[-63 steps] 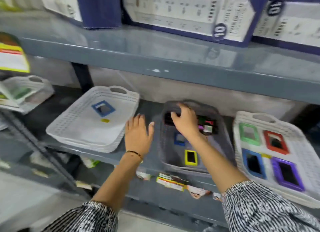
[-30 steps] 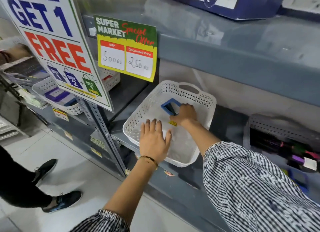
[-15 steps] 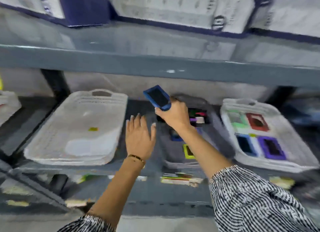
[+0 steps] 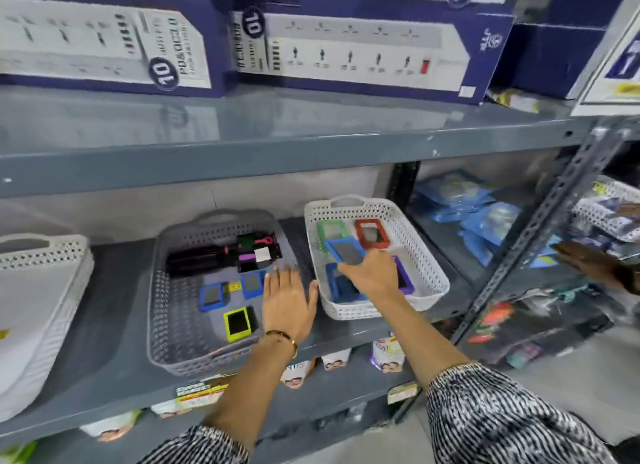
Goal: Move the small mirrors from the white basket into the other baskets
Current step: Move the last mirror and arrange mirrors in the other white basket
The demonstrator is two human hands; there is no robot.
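On the upper shelf stand dark-blue power strip boxes (image 4: pixel 363 44), each printed with a row of sockets and a round badge reading "10"; the smaller print is too blurred to read. Shelf-edge labels (image 4: pixel 195 396) along the lower shelf front are also illegible.

The right hand (image 4: pixel 370 273) reaches into the small white basket (image 4: pixel 426 266) at about 1 o'clock from the frame's centre, its fingers closed on a blue-framed mirror (image 4: pixel 344 250), a small rectangle with a grey reflective face, held tilted above the basket's contents. In that basket lie a green-framed mirror (image 4: pixel 329 229) and a red-framed mirror (image 4: pixel 372 235) at the far end, a second blue mirror (image 4: pixel 341 285) and a purple-framed mirror (image 4: pixel 405 276) nearer, both partly hidden by the hand.

The left hand (image 4: pixel 287 297) is flat and spread, holding nothing, over the right rim of the grey basket (image 4: pixel 173 307). That basket holds two blue-framed mirrors (image 4: pixel 213 295), a yellow-green-framed mirror (image 4: pixel 237 323) and black hairbrushes (image 4: pixel 221 254) at its far end.

At 9 o'clock sits the large white basket (image 4: pixel 38 300), only partly in view. At 3 o'clock, another person's hand (image 4: pixel 592 264) reaches toward blue packets (image 4: pixel 485 217).
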